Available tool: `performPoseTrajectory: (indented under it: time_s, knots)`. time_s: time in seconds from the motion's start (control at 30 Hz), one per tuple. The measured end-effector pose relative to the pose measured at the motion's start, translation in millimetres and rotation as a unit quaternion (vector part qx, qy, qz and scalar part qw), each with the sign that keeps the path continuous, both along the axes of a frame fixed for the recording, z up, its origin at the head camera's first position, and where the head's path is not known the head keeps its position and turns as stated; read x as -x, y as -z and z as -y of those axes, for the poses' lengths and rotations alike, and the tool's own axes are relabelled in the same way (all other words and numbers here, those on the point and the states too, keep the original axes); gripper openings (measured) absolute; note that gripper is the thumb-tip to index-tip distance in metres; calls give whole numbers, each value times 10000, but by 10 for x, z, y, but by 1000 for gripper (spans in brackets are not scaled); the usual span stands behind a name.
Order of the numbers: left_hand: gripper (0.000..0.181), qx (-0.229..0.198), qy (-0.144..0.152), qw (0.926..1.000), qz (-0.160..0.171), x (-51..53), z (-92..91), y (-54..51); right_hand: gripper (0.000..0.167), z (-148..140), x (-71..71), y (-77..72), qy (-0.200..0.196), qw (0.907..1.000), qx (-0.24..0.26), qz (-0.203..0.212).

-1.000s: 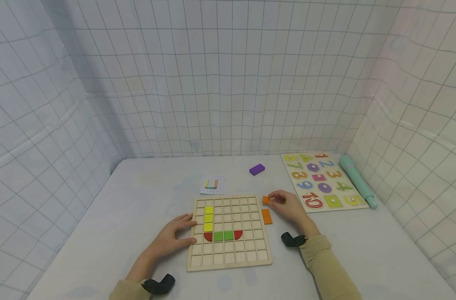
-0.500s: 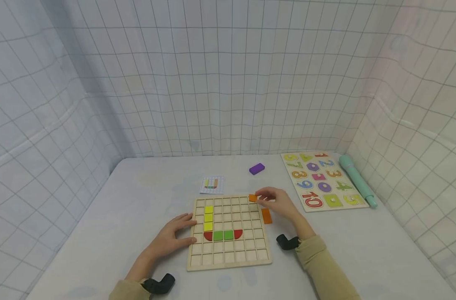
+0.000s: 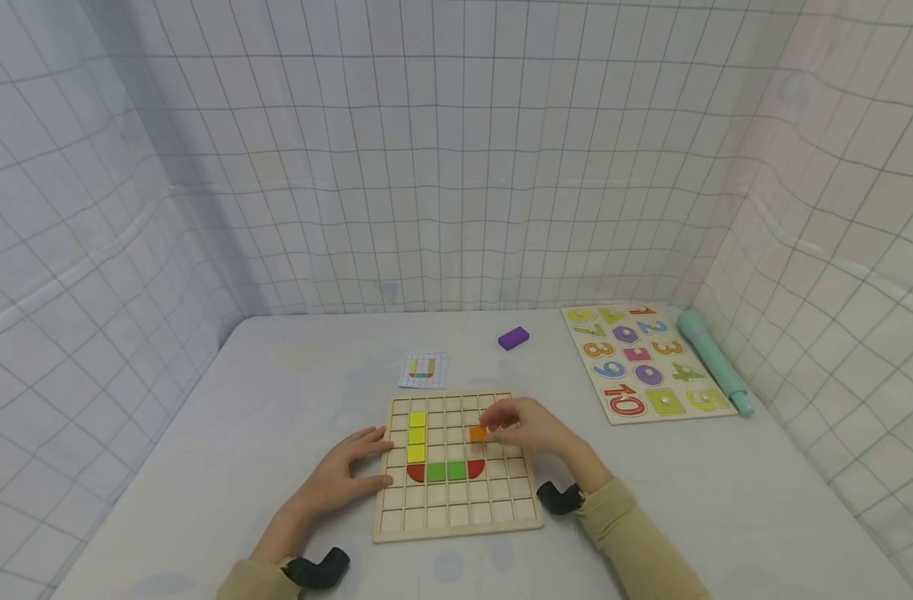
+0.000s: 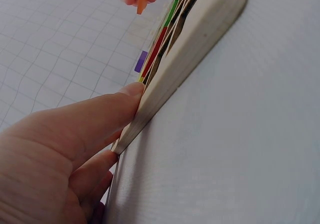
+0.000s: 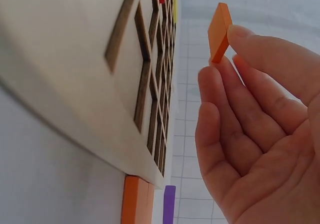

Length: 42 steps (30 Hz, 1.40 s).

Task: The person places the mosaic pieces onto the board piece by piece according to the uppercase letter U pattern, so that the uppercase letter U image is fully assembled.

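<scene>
A wooden grid board (image 3: 460, 507) lies on the table, holding a column of yellow square tiles (image 3: 416, 437) above a row of two green squares (image 3: 446, 472) between two red rounded tiles (image 3: 476, 470). My right hand (image 3: 527, 427) pinches an orange square tile (image 3: 477, 434) between thumb and fingertips, over the cells above the right red tile. In the right wrist view that orange tile (image 5: 219, 33) is tilted and clear of the board. My left hand (image 3: 341, 473) rests against the board's left edge, fingers extended and thumb (image 4: 100, 116) touching the rim.
Behind the board lies a small pattern card (image 3: 424, 371). A purple block (image 3: 513, 338) is farther back. More orange tiles (image 5: 137, 200) lie by the board's right edge, hidden in the head view. At right are a number puzzle (image 3: 644, 367) and a mint-green stick-like object (image 3: 715, 362).
My right hand has carried the orange tile leftward and toward me, from beside the board's upper right corner to over its cells. The left hand has stayed put.
</scene>
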<state>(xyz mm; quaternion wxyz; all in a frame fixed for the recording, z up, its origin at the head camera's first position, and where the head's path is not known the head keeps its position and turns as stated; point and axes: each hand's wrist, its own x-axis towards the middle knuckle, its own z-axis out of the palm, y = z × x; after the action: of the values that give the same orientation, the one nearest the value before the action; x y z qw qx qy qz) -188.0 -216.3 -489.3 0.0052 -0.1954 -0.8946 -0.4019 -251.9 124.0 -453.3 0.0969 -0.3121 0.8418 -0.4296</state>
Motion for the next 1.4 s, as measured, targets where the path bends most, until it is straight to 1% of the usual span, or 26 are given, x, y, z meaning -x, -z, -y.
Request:
performPoseTrajectory:
  time_s: [0.2,0.33,0.47,0.63,0.87,1.13,1.4]
  knots:
    - [53,40,18,10000,5,2,5,-1,22,25,-13,15,-129,9996,-196,160]
    - [53,36,19,10000,2,3,3,-1,20,31,-23,35,-249,9991,-198,292]
    - [53,47,-11,10000,15,4,1,-1,20,36,-24,64,-265,9988,-198,363]
    - [53,56,-40,10000,62,6,-3,1,20,41,-20,100,-281,9988,-203,331]
    - [53,48,-18,10000,9,14,0,7,17,52,-28,122,-231,9988,-311,296]
    - [53,2,-31,10000,26,14,-3,0,14,60,-38,121,-219,9988,-420,116]
    - [53,-28,-9,10000,-19,18,-2,4,13,55,-43,131,-218,9988,-410,145]
